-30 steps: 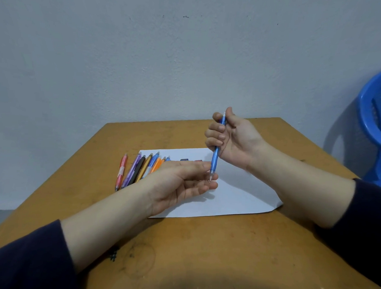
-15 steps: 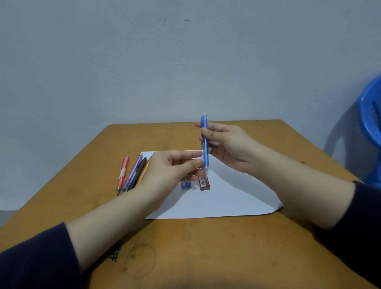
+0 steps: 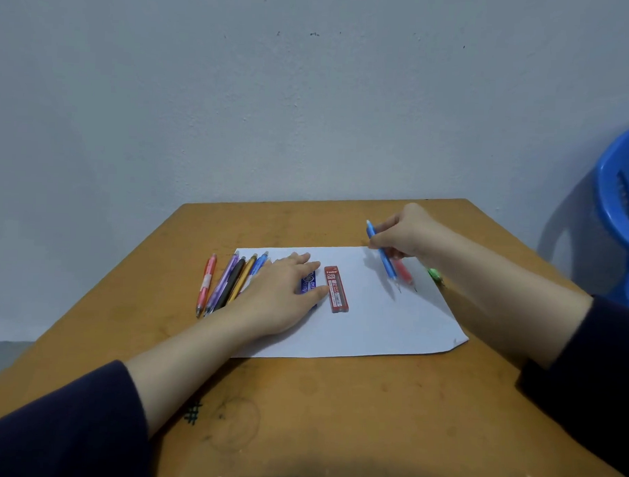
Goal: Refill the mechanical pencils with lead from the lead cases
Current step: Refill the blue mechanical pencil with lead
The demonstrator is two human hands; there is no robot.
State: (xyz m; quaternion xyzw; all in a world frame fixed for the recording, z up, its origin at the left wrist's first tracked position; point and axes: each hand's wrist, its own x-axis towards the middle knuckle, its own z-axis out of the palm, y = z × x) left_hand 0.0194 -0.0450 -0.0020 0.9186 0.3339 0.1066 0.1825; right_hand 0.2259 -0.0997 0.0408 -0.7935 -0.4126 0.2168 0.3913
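Right hand [image 3: 409,234] pinches blue pencil [image 3: 383,256], tip down over paper [image 3: 392,323]; jabbing could snap lead. Left hand [image 3: 279,294] flat, apparently on blue lead case [image 3: 308,282]; may nudge red lead case [image 3: 336,289].

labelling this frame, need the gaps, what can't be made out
Head view:
Flat blue lead case: mostly under the left hand.
Green object: mostly behind the right forearm; unidentifiable.
Red plastic pencil: top behind the right hand, which holds the blue mechanical pencil.
Red rectangular lead case: small print unreadable.
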